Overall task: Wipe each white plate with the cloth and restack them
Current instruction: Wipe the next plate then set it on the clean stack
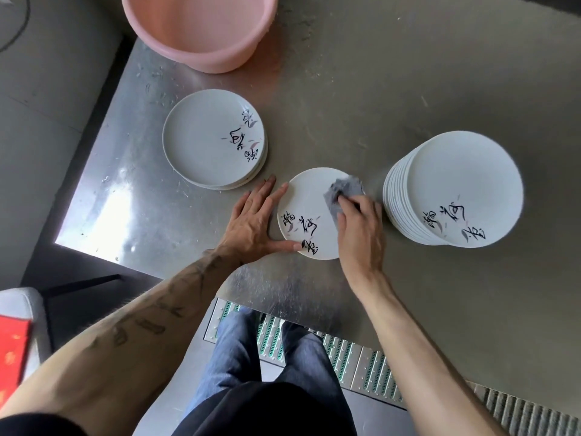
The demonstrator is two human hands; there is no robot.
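Observation:
A single white plate (306, 209) with black brush lettering lies on the steel table in front of me. My right hand (361, 228) grips a grey cloth (344, 191) and presses it on the plate's far right part. My left hand (254, 221) lies flat beside the plate with straight fingers, thumb and forefinger touching its left rim. A low stack of the same plates (213, 140) stands to the far left. A tall stack (456, 190) stands at the right, close to my right hand.
A pink plastic basin (201, 29) stands at the far edge of the steel table (361, 89). The table's left edge and front edge run close to my body. Below are a metal floor grate (361, 363) and my legs.

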